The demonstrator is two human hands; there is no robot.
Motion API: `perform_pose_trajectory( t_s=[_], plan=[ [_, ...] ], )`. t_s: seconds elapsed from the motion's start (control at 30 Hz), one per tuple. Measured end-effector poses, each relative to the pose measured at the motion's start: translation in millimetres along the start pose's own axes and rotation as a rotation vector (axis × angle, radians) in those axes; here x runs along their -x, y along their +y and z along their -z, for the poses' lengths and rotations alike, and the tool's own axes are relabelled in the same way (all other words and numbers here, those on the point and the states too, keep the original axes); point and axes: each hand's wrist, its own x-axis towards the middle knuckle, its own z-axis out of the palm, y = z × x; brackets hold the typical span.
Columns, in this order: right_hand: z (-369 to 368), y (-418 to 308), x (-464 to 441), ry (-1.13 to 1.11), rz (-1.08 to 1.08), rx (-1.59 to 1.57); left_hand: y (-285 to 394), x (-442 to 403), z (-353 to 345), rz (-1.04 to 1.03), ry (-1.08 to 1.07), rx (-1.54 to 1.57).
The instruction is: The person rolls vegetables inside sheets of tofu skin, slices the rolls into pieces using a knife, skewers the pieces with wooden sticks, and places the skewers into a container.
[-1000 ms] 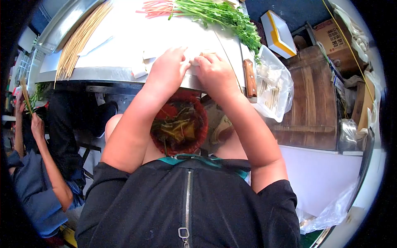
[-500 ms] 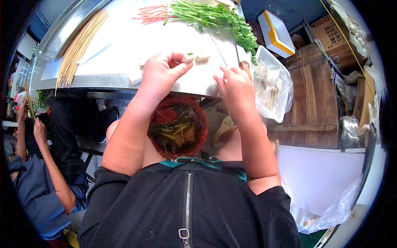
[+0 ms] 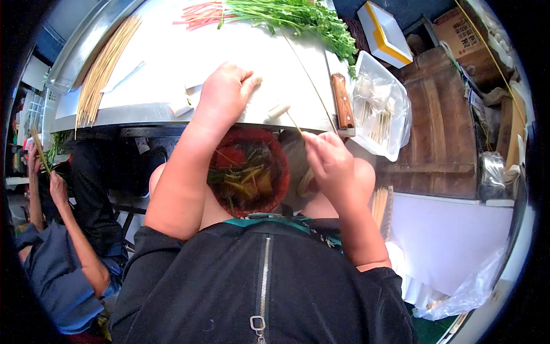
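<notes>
My right hand (image 3: 327, 153) is closed around the lower end of a thin bamboo skewer (image 3: 295, 124). A pale rolled piece (image 3: 279, 110) sits on the skewer's tip, just above the table's front edge. Over the white tabletop, my left hand (image 3: 223, 89) is closed, thumb and forefinger pinching a small pale piece (image 3: 258, 81), mostly hidden by the fingers. Beside my right hand lies a knife with a wooden handle (image 3: 342, 100). Left of the knife, a long thin stick (image 3: 309, 76) lies across the table. A small white piece (image 3: 181, 105) is near my left wrist.
Leafy green herbs (image 3: 309, 26) lie at the back, a bundle of bamboo skewers (image 3: 109, 69) at the left. A clear plastic tray (image 3: 401, 123) with loaded skewers stands right. Below the table is a red basket (image 3: 285, 178) of scraps. Another person's hand (image 3: 58, 186) holds sticks at far left.
My right hand has drawn back toward me, taking the skewered roll away from my left hand's fingers. The knife handle, partly covered before, now shows.
</notes>
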Motion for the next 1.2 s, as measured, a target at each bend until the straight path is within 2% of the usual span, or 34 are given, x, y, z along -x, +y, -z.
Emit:
perform_pose_trajectory(
  t_s=[0.43, 0.63, 0.87, 0.93, 1.0, 1.2],
  plan=[
    [12.5, -8.6, 7.4, -0.080, -0.160, -0.007, -3.7, -1.5, -4.3, 0.129, 0.024, 0.112],
    [8.6, -12.0, 4.2, -0.049, -0.155, -0.022, 1.4, -1.2, -0.5, 0.159, 0.011, 0.152],
    [-6.8, -11.7, -10.5, -0.013, -0.140, -0.009, -3.5, -1.7, 2.7, 0.052, -0.007, 0.141],
    [-11.7, -4.7, -17.7, 0.006, -0.047, 0.021, -3.9, -2.4, 5.5, 0.014, -0.020, 0.128],
    [-16.3, -5.1, -31.2, -0.021, -0.055, 0.040, -3.3, -3.6, 7.1, -0.025, -0.049, 0.140],
    [-27.7, 3.9, -59.1, -0.025, 0.005, 0.075, -5.6, -1.8, 5.1, -0.036, -0.038, 0.120]
  ],
)
